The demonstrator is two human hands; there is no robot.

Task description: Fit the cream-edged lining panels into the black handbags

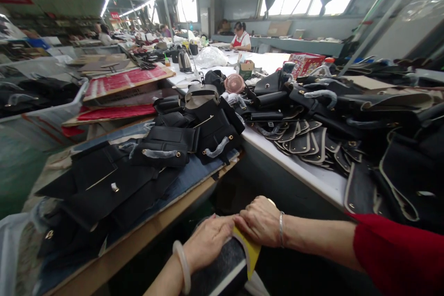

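Low in front of me, both hands meet over a black leather-like piece (pixel 217 268) with a pale stripe and a curved edge. A yellow strip (pixel 252 250) shows along that edge. My left hand (pixel 210 240), with a white bangle at the wrist, grips the top of the black piece. My right hand (pixel 258 219), wearing a silver bracelet, is curled closed at the upper end of the yellow strip, its fingers touching those of the left. The hands hide part of both materials, and the lower part of the piece runs out of view.
Black bags (pixel 163 145) lie on a cardboard-edged board at the left. Black flaps with pale edges (pixel 305 141) overlap on the white table (pixel 294 166) at right, beside more bags. A pink fan (pixel 234 83) and kettle (pixel 184 61) stand farther back. A co-worker (pixel 241 39) sits beyond.
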